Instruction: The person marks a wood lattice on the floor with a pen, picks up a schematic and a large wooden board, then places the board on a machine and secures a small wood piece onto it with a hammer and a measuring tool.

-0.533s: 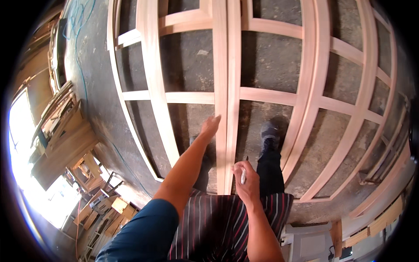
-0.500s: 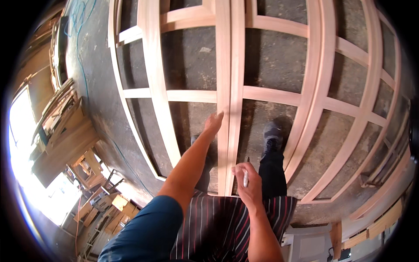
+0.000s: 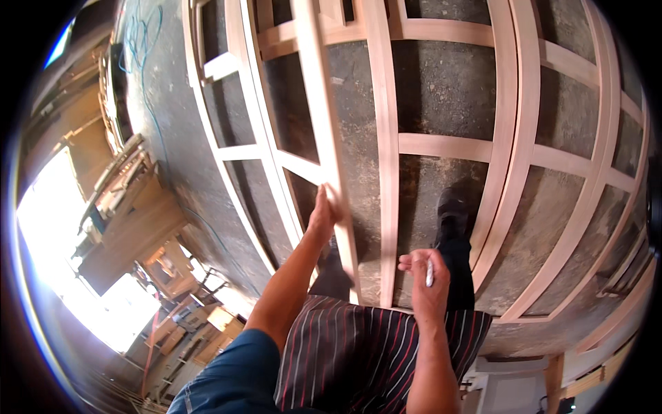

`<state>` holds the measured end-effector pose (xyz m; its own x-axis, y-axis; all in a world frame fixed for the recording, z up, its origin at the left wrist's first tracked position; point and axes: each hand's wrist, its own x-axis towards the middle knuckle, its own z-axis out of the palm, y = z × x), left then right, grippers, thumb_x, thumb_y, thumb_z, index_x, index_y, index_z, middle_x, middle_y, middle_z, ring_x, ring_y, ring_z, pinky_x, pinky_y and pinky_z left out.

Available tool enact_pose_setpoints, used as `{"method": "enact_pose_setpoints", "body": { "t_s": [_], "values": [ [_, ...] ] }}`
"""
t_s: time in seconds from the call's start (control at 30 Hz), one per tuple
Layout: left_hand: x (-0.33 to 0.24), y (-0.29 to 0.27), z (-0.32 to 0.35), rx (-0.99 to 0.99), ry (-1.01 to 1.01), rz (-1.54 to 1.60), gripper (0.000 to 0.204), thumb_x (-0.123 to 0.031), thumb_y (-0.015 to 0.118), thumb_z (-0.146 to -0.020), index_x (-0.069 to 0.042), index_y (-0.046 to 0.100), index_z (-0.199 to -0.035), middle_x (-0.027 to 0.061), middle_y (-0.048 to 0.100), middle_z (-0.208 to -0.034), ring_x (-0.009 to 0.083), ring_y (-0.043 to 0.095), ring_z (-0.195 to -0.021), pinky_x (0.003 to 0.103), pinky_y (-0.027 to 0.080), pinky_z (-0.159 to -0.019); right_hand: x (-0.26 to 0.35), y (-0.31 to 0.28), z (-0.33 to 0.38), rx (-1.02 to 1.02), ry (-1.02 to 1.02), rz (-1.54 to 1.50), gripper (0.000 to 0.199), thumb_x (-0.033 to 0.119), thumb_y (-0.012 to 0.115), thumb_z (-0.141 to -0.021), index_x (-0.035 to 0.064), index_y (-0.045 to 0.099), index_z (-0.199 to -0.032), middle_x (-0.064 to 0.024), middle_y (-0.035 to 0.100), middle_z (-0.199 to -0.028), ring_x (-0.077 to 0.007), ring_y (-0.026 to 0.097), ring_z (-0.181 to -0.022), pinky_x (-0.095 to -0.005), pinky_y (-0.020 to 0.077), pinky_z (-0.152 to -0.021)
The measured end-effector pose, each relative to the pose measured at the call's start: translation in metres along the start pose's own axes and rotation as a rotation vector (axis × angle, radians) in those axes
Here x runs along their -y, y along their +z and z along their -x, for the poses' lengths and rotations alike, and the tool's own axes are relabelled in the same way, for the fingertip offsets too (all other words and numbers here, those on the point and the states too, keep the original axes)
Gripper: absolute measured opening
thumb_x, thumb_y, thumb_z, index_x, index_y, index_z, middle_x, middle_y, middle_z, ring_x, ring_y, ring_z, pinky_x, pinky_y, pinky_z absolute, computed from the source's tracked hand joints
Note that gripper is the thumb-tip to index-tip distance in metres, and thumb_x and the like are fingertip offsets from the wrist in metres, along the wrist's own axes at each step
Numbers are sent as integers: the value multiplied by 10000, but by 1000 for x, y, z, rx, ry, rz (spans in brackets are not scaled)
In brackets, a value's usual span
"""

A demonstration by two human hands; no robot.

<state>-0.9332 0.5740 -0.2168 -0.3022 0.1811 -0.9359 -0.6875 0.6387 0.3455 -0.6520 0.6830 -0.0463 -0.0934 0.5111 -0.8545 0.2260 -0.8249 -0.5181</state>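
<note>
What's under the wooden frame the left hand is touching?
Concrete floor shows through the wooden frame. Whatever lies straight beneath its bars or behind the left hand is covered up.

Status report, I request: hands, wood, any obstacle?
Left hand on wooden rail. Right hand holds white marker. Rail apart from neighbouring frame. Shoe inside its opening.

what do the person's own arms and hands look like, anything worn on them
The left arm has a short, dark blue sleeve ending around the elbow; below it the forearm is bare. The right arm is bare as far as it shows, its sleeve out of view. Both hands are ungloved, with no watch or bracelet visible.
</note>
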Motion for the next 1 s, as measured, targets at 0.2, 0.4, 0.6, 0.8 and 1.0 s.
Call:
{"method": "enact_pose_setpoints", "body": {
  "t_s": [0.2, 0.4, 0.6, 0.8, 1.0],
  "values": [
    [-80, -47, 74, 136, -64, -90, 692, -773, 376, -905, -125, 552, -737, 56, 511, -637, 261, 545, -600, 387, 477, -629, -7, -3, -2, -82, 30, -154, 136, 124, 543, -997, -5, 568, -965, -118, 679, -815, -164, 655, -729, -309, 517, -700],
    [-78, -73, 65, 270, -73, 54, 581, -643, 442, -947, -110, 538, -735, 46, 456, -609, 244, 490, -579, 384, 417, -533, 15, 14, 4, -218, -3, -393, 147, 138, 551, -1002, -6, 581, -1004, -126, 684, -857, -173, 674, -780, -296, 526, -730],
    [-98, -105, 79, 61, -2, -93, 574, -607, 469, -937, -103, 521, -667, 57, 454, -606, 261, 465, -545, 407, 420, -537, 2, 43, 9, -207, 18, -447, 107, 101, 553, -991, 2, 576, -1024, -138, 679, -886, -190, 679, -834, -310, 525, -756],
    [-107, -102, 92, 241, 35, -121, 461, -507, 495, -926, -102, 525, -709, 66, 486, -631, 280, 502, -602, 427, 440, -559, 6, 45, 10, -263, -3, -476, 80, 68, 547, -979, 4, 573, -1019, -135, 672, -895, -189, 670, -838, -311, 521, -764],
    [-107, -107, 92, 365, 59, -114, 472, -500, 519, -921, -99, 510, -673, 79, 483, -612, 289, 511, -573, 426, 446, -550, 10, 57, 5, -253, 42, -503, 97, 67, 540, -972, -19, 579, -994, -122, 665, -863, -184, 678, -788, -302, 541, -744]
  ]
}}
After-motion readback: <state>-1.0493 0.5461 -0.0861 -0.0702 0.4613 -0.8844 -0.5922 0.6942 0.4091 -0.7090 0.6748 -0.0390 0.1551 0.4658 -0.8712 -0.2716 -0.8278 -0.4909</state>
